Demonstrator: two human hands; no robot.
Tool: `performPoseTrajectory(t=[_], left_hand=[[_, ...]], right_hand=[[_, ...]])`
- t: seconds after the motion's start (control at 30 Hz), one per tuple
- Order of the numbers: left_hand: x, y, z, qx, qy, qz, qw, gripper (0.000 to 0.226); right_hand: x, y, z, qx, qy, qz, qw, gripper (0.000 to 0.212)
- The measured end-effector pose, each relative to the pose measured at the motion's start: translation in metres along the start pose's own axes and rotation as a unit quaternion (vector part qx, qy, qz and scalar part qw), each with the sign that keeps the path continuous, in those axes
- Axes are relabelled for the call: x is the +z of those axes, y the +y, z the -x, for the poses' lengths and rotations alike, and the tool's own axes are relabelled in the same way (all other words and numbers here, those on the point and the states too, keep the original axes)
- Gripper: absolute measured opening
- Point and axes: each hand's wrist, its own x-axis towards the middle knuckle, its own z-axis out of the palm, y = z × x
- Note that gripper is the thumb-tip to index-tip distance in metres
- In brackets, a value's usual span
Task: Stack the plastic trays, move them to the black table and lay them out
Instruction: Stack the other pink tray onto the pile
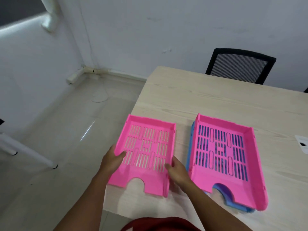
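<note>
A single pink slotted tray lies at the left edge of the light wooden table, partly overhanging it. My left hand grips its left wall, thumb inside on the slotted floor. My right hand grips its right wall near the front. To the right stands a stack of trays: a pink one on top, with purple and blue trays showing underneath at the front notch and left side. The two pink trays sit apart, side by side.
A black mesh chair stands behind the table's far side. A white sheet lies at the right edge. White table legs stand on the tiled floor at left, and a white round base sits by the wall.
</note>
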Motion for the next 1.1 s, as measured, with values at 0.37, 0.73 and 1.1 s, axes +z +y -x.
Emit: performPoseTrajectory(t=[0.37, 0.73, 1.1], left_hand=[[-0.023, 0.027, -0.002, 0.099, 0.043, 0.137, 0.985, 0.052], [0.075, 0.113, 0.04, 0.197, -0.027, 0.2, 0.959, 0.058], [0.197, 0.147, 0.111, 0.202, -0.096, 0.172, 0.959, 0.056]], right_hand=[[-0.029, -0.044, -0.001, -0.125, 0.094, -0.107, 0.982, 0.052], [-0.159, -0.004, 0.014, -0.129, 0.223, -0.173, 0.951, 0.044], [-0.253, 0.083, 0.065, -0.047, 0.273, -0.228, 0.934, 0.045]])
